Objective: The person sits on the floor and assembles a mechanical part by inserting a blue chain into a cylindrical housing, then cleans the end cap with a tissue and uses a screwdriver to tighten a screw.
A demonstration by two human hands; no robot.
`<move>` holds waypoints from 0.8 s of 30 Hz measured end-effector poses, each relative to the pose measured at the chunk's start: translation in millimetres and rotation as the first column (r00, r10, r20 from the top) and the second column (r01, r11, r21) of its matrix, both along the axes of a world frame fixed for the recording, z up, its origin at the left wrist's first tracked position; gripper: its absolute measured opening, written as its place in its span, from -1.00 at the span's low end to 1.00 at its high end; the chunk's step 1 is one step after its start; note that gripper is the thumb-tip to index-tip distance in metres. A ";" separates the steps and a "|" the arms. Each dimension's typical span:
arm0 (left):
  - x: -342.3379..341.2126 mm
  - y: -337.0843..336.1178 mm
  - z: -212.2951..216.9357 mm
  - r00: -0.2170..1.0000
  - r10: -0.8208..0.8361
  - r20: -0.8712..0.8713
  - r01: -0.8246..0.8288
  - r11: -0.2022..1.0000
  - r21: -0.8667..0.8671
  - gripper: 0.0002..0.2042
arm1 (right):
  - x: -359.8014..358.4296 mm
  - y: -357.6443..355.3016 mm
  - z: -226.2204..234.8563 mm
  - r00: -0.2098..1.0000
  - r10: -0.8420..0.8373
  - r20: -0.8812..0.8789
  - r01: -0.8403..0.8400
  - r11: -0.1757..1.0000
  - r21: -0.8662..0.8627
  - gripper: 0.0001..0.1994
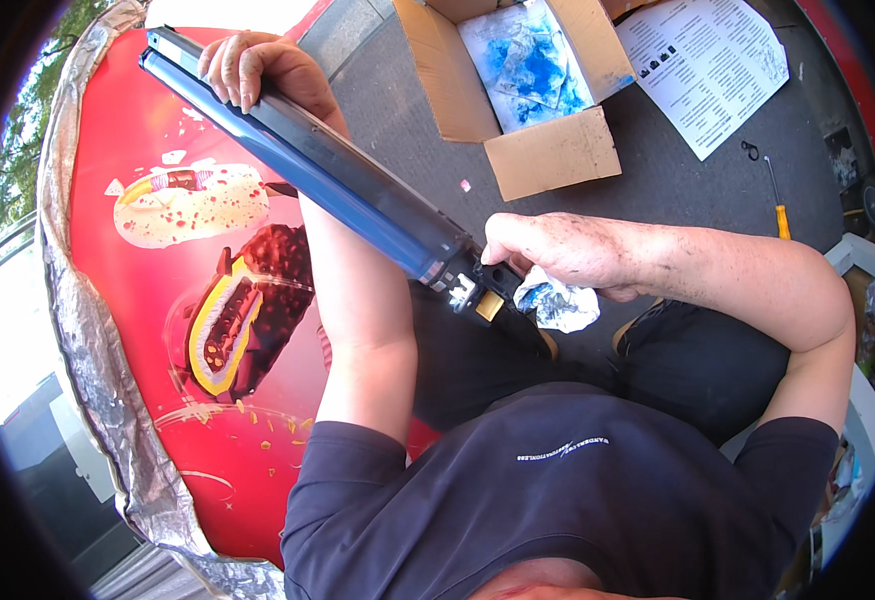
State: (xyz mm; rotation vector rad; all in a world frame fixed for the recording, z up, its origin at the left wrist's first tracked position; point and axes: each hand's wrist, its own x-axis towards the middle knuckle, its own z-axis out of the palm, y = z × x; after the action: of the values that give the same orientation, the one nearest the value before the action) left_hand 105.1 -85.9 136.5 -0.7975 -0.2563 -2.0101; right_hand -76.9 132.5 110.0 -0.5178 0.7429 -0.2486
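Head view: the drum unit (327, 180) slants from left hand (272, 75) to right hand (562, 250).

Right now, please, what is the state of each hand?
Left hand: closed over the upper end of the long black-and-blue cartridge.
Right hand: closed, holding a stained white wipe at the cartridge's lower end.

Left grip (272, 78): closed over the upper end of a long black-and-blue cartridge (357, 185)
Right grip (562, 248): at its lower end, holding a blue-stained white cloth (559, 305)
Cardboard box (554, 160): standing open, holding blue-stained paper (524, 68)
Printed sheet (702, 70): lying beside box
Yellow-handled screwdriver (782, 222): lying on dark floor (677, 190)
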 end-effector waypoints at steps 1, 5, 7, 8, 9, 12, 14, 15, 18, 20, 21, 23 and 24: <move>0.6 0.1 -0.5 1.000 -0.004 -0.018 0.005 1.000 0.024 -0.93 | 0.8 0.3 0.5 1.000 -0.002 0.015 0.002 1.000 -0.011 -0.66; 3.8 3.3 -0.8 0.999 -0.029 -0.033 0.031 0.998 0.050 -0.90 | 2.6 2.4 1.1 1.000 0.018 -0.009 -0.019 1.000 -0.003 -0.66; 4.9 6.2 -1.1 0.998 -0.018 -0.060 0.022 0.997 0.070 -0.89 | 3.9 3.4 0.4 0.999 0.028 -0.018 -0.028 0.999 -0.016 -0.65; 5.4 8.3 -2.1 0.997 0.002 -0.083 0.005 0.996 0.089 -0.89 | 5.4 3.5 -0.4 0.999 0.032 -0.022 -0.033 0.999 -0.030 -0.65; 5.9 10.7 -3.8 0.994 0.032 -0.100 -0.021 0.994 0.105 -0.89 | 7.1 3.5 -1.1 0.999 0.038 -0.026 -0.039 0.998 -0.042 -0.65; 6.3 16.4 -11.0 0.987 0.033 -0.159 -0.010 0.989 0.145 -0.89 | 10.4 4.2 -2.4 0.991 0.106 -0.078 -0.114 0.989 -0.097 -0.65; 6.4 18.8 -16.8 0.984 0.036 -0.176 -0.008 0.987 0.159 -0.90 | 9.9 4.8 -2.4 0.994 0.087 -0.065 -0.091 0.994 -0.060 -0.64; 6.2 19.3 -19.4 0.982 0.047 -0.181 -0.015 0.985 0.171 -0.91 | 9.1 4.9 -2.3 0.994 0.083 -0.066 -0.086 0.995 -0.043 -0.63; 6.9 21.6 -25.4 0.982 0.062 -0.176 -0.029 0.982 0.185 -0.93 | 5.9 4.8 -0.7 0.997 0.070 -0.044 -0.070 0.998 -0.005 -0.61; 5.9 21.5 -29.4 0.979 0.074 -0.189 -0.037 0.981 0.192 -0.94 | 5.2 3.7 0.2 0.993 0.091 -0.070 -0.092 0.996 -0.010 -0.60; 5.6 21.4 -31.4 0.977 0.086 -0.195 -0.046 0.978 0.201 -0.94 | 5.6 2.9 0.6 0.993 0.094 -0.072 -0.095 0.995 -0.007 -0.59; 5.9 20.7 -35.4 0.979 0.091 -0.185 -0.049 0.975 0.217 -0.93 | 6.1 1.2 0.5 0.992 0.096 -0.078 -0.096 0.995 0.006 -0.57; 6.4 20.2 -37.6 0.980 0.096 -0.175 -0.056 0.973 0.222 -0.93 | 6.4 0.2 -0.1 0.992 0.096 -0.078 -0.094 0.995 0.024 -0.56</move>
State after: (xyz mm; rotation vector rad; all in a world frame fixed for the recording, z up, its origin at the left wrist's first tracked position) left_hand 111.5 -65.7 98.9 -0.8153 0.0389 -1.8398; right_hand -70.6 132.7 109.9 -0.5449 0.7951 -0.1323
